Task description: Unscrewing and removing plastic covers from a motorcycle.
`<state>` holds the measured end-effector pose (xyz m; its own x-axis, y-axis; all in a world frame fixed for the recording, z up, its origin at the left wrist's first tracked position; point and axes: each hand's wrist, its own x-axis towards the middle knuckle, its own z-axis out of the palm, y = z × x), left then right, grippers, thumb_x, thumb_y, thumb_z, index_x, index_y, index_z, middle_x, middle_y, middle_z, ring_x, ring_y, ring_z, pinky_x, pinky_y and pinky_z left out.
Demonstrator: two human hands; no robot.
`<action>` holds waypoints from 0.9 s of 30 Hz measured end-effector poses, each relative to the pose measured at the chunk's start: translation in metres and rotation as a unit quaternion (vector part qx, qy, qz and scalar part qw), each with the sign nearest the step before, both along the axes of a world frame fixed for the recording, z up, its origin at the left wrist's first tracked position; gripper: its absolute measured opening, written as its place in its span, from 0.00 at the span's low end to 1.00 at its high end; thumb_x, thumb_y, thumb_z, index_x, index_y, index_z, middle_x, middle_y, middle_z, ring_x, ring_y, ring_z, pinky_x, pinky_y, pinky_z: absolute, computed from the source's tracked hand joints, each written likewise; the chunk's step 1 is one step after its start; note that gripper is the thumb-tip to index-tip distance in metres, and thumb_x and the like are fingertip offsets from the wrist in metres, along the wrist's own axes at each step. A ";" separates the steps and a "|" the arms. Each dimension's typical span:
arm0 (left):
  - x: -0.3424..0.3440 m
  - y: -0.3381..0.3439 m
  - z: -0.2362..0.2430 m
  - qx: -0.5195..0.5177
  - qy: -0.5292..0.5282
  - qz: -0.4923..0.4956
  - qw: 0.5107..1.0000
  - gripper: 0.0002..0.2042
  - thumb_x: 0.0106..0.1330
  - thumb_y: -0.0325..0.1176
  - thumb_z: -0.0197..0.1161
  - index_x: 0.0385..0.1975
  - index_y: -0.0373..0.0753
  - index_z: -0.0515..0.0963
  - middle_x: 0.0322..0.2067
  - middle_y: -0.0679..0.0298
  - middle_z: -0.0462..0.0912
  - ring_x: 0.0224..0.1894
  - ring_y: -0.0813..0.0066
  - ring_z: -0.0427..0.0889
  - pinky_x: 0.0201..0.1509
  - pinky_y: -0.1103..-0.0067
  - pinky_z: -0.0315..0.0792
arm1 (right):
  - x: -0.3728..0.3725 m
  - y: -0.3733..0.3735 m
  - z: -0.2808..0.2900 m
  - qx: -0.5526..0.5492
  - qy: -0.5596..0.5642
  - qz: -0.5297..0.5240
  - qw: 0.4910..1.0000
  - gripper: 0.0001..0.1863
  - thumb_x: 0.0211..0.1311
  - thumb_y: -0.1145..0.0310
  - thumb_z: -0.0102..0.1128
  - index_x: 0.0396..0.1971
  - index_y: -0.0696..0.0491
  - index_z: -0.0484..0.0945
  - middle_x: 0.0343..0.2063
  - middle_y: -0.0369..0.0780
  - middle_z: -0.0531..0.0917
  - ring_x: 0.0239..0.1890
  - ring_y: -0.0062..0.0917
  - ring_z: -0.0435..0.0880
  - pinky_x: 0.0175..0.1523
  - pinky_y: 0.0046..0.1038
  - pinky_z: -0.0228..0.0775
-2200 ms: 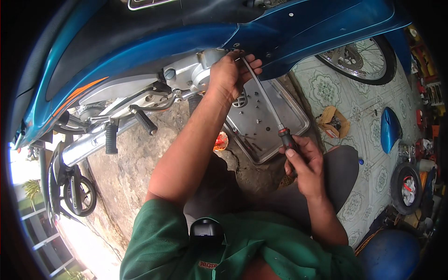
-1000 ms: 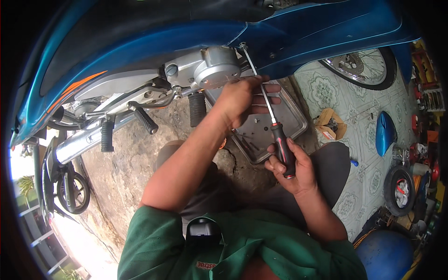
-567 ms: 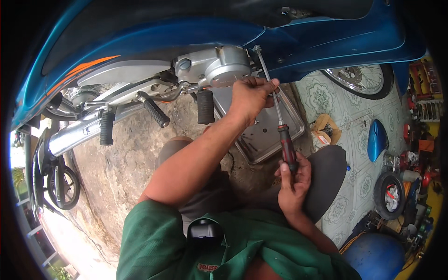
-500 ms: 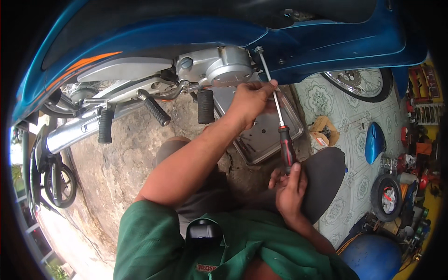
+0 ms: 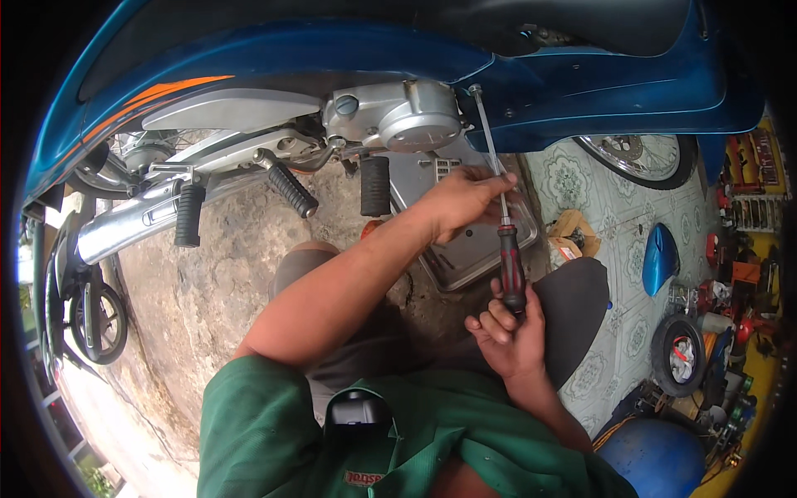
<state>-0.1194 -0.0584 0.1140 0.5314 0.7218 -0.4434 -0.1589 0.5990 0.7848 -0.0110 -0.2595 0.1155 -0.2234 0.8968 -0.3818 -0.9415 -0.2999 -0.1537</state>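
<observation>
While handling the screwdriver (image 5: 511, 264), treat as light and stiff, probably handle-heavy, judging by thick handle (image 5: 509, 247) vs slim shaft (image 5: 486, 135).

Location: right of engine cover (image 5: 422, 130), slanting down, tip high beside cover, handle low and right of cover. Small metal piece (image 5: 475, 90) at tip, just right of cover, in front of blue panel (image 5: 627, 104); not clear if screw head or part of tool, nor if seated.

Left hand (image 5: 463, 201), below and right of cover: narrow, thumb and fingers at the shaft, some fingers hidden. Right hand (image 5: 516, 339), farther below cover: curled round butt of handle.

Best hold: handle, full wrap, for any torque. Looks rubbery there, so should resist slip. Bare shaft likely slick, worse if oily; pinch lightly, for steadying only. Long shaft, so expect wander at the tip if steered from butt alone.

Not fragile. More worried about panel: looks like thin painted plastic, could scratch or crack, so avoid prying. Tray (image 5: 481, 256) below cover, might catch small drops.
</observation>
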 end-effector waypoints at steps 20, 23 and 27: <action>-0.006 -0.005 -0.001 0.056 0.033 -0.089 0.994 0.14 0.66 0.37 0.64 0.40 0.30 0.78 0.35 0.54 0.85 0.33 0.64 0.87 0.35 0.76 0.81 | -0.028 0.006 0.016 -0.131 -0.456 -0.188 0.860 0.21 0.75 0.51 0.38 0.46 0.53 0.73 0.22 0.35 0.73 0.22 0.20 0.72 0.40 0.30 0.66; -0.003 -0.007 -0.004 0.116 0.139 -0.063 0.981 0.13 0.67 0.36 0.63 0.42 0.30 0.77 0.36 0.54 0.85 0.34 0.63 0.87 0.36 0.75 0.81 | -0.026 0.003 0.016 -0.119 -0.459 -0.120 0.873 0.22 0.75 0.51 0.38 0.47 0.54 0.72 0.24 0.35 0.74 0.23 0.20 0.72 0.40 0.30 0.66; -0.002 -0.009 0.001 -0.136 -0.160 -0.040 0.977 0.16 0.64 0.40 0.67 0.39 0.30 0.78 0.34 0.56 0.85 0.30 0.68 0.86 0.35 0.77 0.81 | -0.001 0.005 0.001 0.006 -0.165 -0.010 0.986 0.20 0.75 0.53 0.39 0.48 0.54 0.70 0.27 0.36 0.75 0.27 0.20 0.73 0.38 0.30 0.67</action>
<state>-0.1213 -0.0675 0.1151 0.7238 0.5508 -0.4156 -0.3140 0.7993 0.5124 -0.0124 -0.2546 0.1164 -0.0715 0.9044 -0.4207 -0.8451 -0.2790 -0.4561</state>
